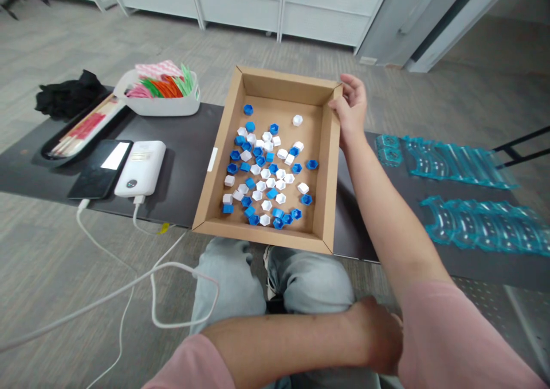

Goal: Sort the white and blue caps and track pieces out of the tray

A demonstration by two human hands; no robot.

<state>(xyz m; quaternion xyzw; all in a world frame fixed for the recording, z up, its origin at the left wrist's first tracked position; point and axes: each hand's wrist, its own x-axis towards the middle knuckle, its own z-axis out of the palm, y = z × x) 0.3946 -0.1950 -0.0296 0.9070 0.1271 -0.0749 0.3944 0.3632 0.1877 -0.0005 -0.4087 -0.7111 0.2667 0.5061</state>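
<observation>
A shallow cardboard box [329, 177] sits on the dark table in front of me, its near edge reaching the table's front edge. Inside it lie many small hexagonal pieces, some blue [311, 164] and some white [297, 120], loosely scattered with most toward the middle and near end. My right hand [353, 105] grips the box's far right corner, thumb over the rim and fingers curled round the outside. Across my lap lies my left forearm, with my left hand [380, 334] low on the right, below the table edge and apart from the box; its fingers are hidden.
Left of the box are a white power bank [141, 168], a black phone [101, 169], a white basket [165, 107] of coloured strips, a black tray [64, 158] and black cloth [69, 95]. White cables [150, 271] hang in front. Teal clear plastic pieces [485, 226] lie right.
</observation>
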